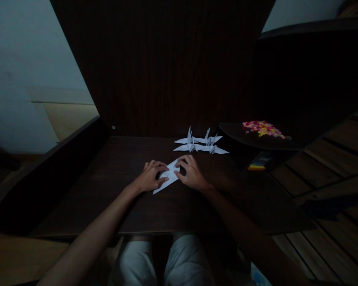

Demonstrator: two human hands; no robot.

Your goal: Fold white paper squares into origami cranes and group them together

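A folded piece of white paper (171,174) lies slantwise on the dark desk, its pointed end toward the lower left. My left hand (150,176) grips its left side, with curved fingers on the far edge and the thumb near the lower edge. On the right end, the fingers and thumb of my right hand (191,174) press onto the same paper. Parts of its edges are hidden under my fingertips. Just beyond my hands stand several white origami cranes (192,147), set close together in two rows.
A dark wooden desk (113,159) has a tall back panel (167,71) and a raised left side (47,171). At the right, small pink, red and yellow pieces (264,128) are heaped on a low shelf (232,130). A yellow-edged object (256,167) sits beneath it.
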